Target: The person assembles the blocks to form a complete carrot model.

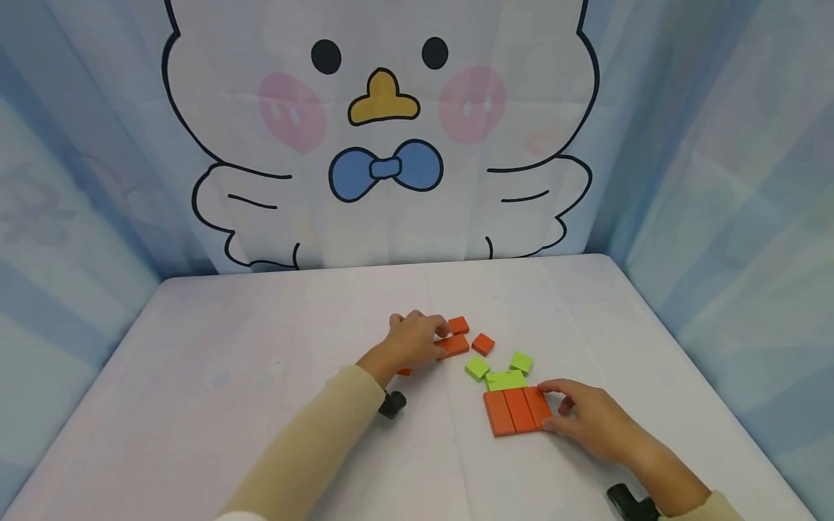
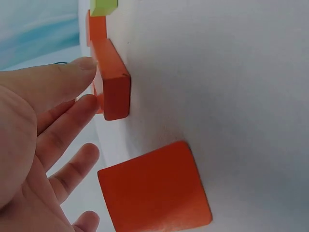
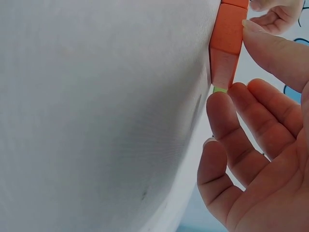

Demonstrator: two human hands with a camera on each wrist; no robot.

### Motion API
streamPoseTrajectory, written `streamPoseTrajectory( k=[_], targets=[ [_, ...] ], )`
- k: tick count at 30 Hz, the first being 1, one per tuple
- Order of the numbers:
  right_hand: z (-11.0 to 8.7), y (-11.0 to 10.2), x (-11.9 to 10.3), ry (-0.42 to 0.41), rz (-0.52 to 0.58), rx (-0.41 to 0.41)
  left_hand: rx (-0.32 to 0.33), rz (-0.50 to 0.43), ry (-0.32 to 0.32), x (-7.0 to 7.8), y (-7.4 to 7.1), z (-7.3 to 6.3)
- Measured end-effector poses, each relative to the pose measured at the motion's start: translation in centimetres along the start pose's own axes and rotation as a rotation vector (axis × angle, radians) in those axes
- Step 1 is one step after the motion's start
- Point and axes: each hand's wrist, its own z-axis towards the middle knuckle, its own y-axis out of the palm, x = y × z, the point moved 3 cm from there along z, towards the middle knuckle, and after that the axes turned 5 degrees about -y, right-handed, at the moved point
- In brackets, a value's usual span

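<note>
My left hand [image 1: 412, 341] has its thumb and index finger about the near end of a long orange block [image 1: 455, 346], which lies on the table; its other fingers are spread. Three orange blocks lie side by side, and my right hand [image 1: 596, 423] holds the rightmost orange block [image 1: 537, 407] between thumb and fingertips at its two ends. A green block [image 1: 504, 380] touches the back of this row. Below the left hand, another orange block [image 2: 157, 188] lies flat, mostly hidden by the wrist in the head view.
Behind the row lie two small green blocks [image 1: 477, 368]. Beyond the left hand are two small orange blocks [image 1: 459, 325]. The white table [image 1: 215, 391] ends at a printed curtain [image 1: 391, 224] at the back, with curtains on both sides.
</note>
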Motion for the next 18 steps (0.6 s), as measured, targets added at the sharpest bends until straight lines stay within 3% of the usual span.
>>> streamPoseTrajectory(
  k=[7, 13, 18],
  targets=[
    [0.13, -0.10, 0.04, -0.008, 0.001, 0.006, 0.033, 0.017, -0.007, 0.24, 0.30, 0.17],
    [0.06, -0.04, 0.05, 0.008, 0.004, 0.002, 0.021, 0.038, -0.021, 0.56, 0.14, 0.08],
    [0.04, -0.08, -0.04, -0.007, 0.006, 0.010, 0.026, 0.005, -0.018, 0.90, 0.08, 0.35]
  ],
)
